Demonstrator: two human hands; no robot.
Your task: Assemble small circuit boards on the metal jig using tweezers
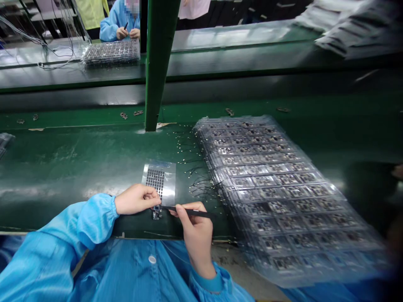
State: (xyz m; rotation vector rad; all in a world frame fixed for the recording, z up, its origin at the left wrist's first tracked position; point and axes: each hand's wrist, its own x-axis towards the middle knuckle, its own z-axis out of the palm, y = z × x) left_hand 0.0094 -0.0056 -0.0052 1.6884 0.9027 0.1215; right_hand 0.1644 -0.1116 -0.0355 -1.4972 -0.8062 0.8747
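Note:
My left hand [138,199] is closed in a pinch on the edge of a small circuit board [156,213], just above the green worktop. Black tweezers [192,212] lie in the grip of my right hand [197,230], their tip pointing left and reaching the board. Whether the tips hold anything is too small to see. Behind the board, partly covered by my left fingers, a clear sheet [169,180] with rows of small black square stickers [155,178] lies flat on the worktop.
To the right, a tall stack of clear plastic trays [270,180] holds many circuit boards, with thin black cables [198,178] sticking out on its left. A green post [159,63] rises beyond the sheet. Across the line, a co-worker [115,21] sits behind more trays [110,52].

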